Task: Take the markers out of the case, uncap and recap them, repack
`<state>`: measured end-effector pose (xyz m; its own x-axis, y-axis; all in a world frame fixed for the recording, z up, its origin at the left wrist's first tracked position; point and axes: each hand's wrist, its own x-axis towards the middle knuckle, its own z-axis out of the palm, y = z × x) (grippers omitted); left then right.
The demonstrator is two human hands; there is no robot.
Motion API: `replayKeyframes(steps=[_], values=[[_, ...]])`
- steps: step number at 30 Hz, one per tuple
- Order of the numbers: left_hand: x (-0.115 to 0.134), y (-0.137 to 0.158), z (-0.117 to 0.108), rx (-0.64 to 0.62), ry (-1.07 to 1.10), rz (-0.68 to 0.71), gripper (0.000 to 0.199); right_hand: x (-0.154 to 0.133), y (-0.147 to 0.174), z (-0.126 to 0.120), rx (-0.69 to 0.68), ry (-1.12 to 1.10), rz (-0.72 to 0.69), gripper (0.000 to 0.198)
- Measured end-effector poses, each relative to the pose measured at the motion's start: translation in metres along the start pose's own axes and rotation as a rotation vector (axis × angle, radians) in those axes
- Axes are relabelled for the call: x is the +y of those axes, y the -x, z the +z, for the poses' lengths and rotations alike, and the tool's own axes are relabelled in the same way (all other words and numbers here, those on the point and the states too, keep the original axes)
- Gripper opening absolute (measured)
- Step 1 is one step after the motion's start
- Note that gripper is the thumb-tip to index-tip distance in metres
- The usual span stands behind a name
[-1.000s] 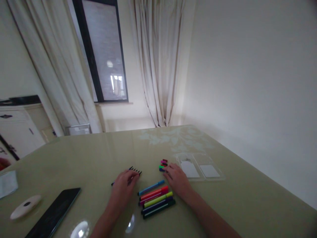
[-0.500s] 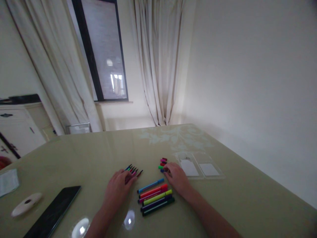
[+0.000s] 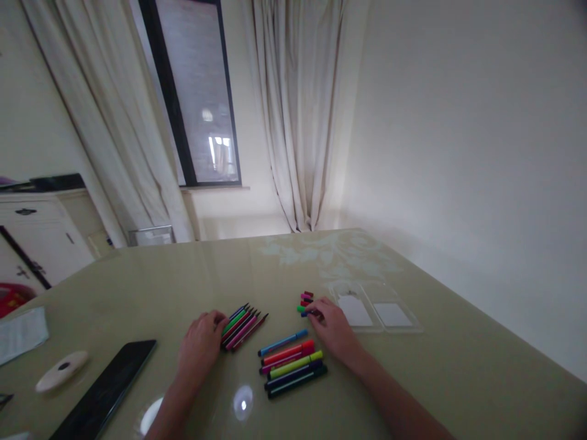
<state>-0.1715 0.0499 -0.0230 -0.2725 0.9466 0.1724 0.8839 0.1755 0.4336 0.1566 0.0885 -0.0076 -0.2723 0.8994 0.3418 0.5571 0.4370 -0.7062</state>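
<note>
My left hand (image 3: 202, 340) is at the left side of a row of several uncapped markers (image 3: 244, 329). Its bent fingers are closed around the rear end of the dark blue marker (image 3: 237, 313), which lies at the row's far side beside a green one. My right hand (image 3: 333, 327) rests on the table with thumb and fingertips pinched on a small blue cap (image 3: 303, 315). That cap lies at the near end of a line of loose caps (image 3: 306, 298) in green, red and pink. Between my forearms lie several capped markers (image 3: 293, 365), side by side.
An open clear plastic case (image 3: 392, 315) with white inserts lies beyond my right hand. At the left are a black phone-like slab (image 3: 105, 391), a white oval object (image 3: 62, 371) and a pale sheet or packet (image 3: 22, 333). A wall runs along the table's right edge.
My left hand has shifted left, uncovering the bodies of the uncapped markers. My right hand stays at the caps. The view has turned slightly left.
</note>
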Motion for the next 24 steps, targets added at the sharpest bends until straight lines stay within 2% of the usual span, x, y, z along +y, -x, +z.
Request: replayKeyframes(steps=[4,7,9,11,15,24], values=[[0.013,0.003,-0.004,0.087,0.075,0.037,0.03,-0.002,0.0,0.0,0.046,-0.195,0.021,0.016],[0.037,0.009,-0.005,0.141,0.35,0.094,0.031,-0.006,0.0,-0.002,0.078,-0.286,0.017,0.018],[0.056,0.015,-0.002,0.073,0.551,0.173,0.033,-0.008,0.001,-0.003,0.093,-0.336,0.006,0.022],[0.073,0.022,0.002,-0.008,0.646,0.255,0.031,-0.011,0.001,-0.004,0.101,-0.379,-0.002,0.026],[0.086,0.029,0.008,-0.045,0.694,0.294,0.027,-0.014,0.002,-0.005,0.1,-0.418,-0.02,0.032],[0.085,0.031,0.007,-0.058,0.694,0.308,0.023,-0.015,0.003,-0.002,0.103,-0.416,-0.025,0.029]])
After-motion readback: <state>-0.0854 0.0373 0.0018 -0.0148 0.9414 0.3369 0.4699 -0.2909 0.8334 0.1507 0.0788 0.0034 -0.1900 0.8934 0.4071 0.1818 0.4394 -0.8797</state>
